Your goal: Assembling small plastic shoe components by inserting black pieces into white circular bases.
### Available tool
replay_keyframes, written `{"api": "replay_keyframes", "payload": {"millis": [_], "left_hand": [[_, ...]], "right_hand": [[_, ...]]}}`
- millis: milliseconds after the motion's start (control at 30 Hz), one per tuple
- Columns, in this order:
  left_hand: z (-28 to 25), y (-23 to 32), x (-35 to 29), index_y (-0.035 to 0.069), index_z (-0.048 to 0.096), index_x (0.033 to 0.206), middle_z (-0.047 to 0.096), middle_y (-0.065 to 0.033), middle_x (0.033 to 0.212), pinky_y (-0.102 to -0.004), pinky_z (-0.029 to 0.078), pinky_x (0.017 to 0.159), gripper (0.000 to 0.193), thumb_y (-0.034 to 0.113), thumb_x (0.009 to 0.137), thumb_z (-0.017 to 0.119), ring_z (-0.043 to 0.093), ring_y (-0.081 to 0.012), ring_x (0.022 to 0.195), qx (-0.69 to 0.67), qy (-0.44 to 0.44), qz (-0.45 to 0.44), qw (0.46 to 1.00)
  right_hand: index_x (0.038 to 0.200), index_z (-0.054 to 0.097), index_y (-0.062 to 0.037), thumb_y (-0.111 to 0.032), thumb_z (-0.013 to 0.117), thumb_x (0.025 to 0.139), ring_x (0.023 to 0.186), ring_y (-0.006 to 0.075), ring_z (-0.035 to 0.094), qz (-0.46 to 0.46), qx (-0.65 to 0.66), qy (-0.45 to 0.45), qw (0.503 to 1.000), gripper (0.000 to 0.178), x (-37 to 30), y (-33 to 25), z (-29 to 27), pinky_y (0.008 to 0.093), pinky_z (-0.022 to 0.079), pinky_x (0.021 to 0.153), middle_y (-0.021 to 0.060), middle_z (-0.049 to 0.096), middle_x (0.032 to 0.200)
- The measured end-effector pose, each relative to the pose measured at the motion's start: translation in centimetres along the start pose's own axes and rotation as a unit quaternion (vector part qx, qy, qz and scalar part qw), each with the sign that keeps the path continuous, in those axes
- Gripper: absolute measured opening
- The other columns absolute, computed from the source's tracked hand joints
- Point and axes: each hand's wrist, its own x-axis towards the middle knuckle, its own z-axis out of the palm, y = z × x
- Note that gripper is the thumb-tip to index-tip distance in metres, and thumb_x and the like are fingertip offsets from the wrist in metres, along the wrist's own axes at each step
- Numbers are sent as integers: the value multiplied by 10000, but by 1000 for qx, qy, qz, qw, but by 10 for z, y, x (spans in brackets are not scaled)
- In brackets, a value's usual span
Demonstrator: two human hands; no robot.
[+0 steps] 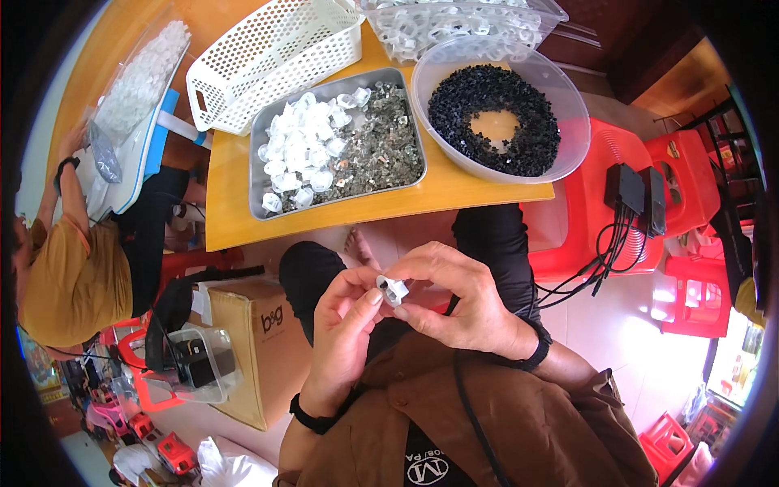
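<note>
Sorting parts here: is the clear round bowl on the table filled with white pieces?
No, the clear bowl holds small black pieces in a ring; white ones lie in the metal tray.

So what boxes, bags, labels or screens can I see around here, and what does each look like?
Cardboard box: on the floor by the person's left knee, brown, with a small dark printed mark on its side.
Plastic bag: far edge of the wooden table, clear, full of white plastic parts.
Second clear bag: far left, also holding white parts.
Logo patch: bottom edge, black with white emblem.
No screens in view.
</note>
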Motion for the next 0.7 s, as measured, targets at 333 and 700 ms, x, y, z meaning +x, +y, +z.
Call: {"api": "replay_keyframes", "payload": {"millis": [333, 700], "left_hand": [[0, 0, -3, 7, 523, 1074, 615, -88, 1014, -319, 512, 831, 202, 113, 902, 541, 616, -170, 937, 36, 0, 3, 999], [-2, -3, -1, 7, 518, 1037, 632, -107, 948, -333, 550, 746, 164, 106, 908, 546, 646, -179, 809, 80, 33, 43, 995]], "right_hand": [[1055, 617, 7, -13, 661, 779, 949, 273, 589, -25, -13, -29, 999, 280, 1, 0, -1, 345, 490, 816, 132, 612, 1044], [1118, 587, -8, -21, 518, 882, 997, 338, 569, -27, -25, -47, 998, 246, 5, 2, 1, 406, 464, 859, 160, 591, 1048]]}}
